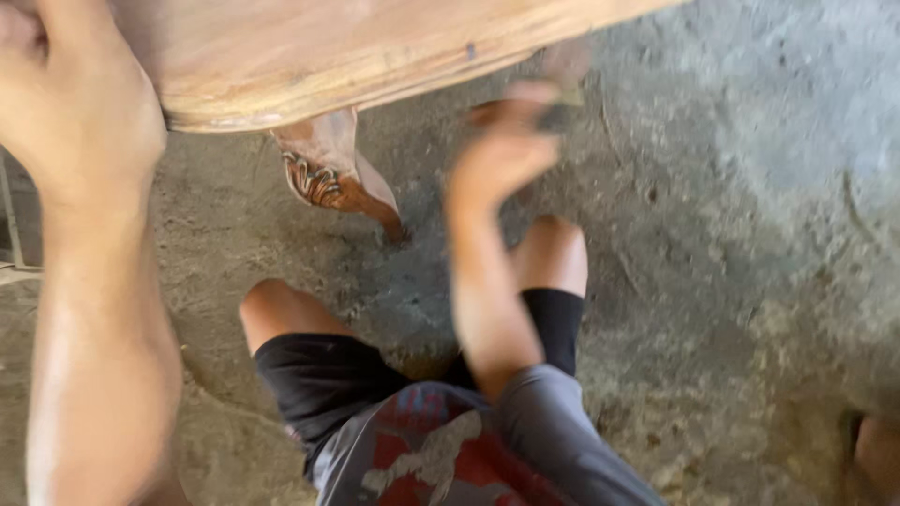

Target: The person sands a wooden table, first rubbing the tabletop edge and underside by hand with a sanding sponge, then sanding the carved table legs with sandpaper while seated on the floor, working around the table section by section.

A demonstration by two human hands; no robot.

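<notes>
Wooden tabletop (309, 56) edge gripped by left hand (75, 103); blurred right hand (506, 141) pinches a dark object (560, 114) below.

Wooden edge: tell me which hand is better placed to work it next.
Probably right. The right hand, blurred, holds a small dark piece near the wooden edge; the left hand rests on the wood.

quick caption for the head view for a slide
Left hand braces a carved wooden furniture piece while the blurred right hand pinches a small dark pad near its edge.

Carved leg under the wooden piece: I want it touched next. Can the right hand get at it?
Probably yes: the right hand hangs near the carved leg, with nothing visible between them.
</notes>
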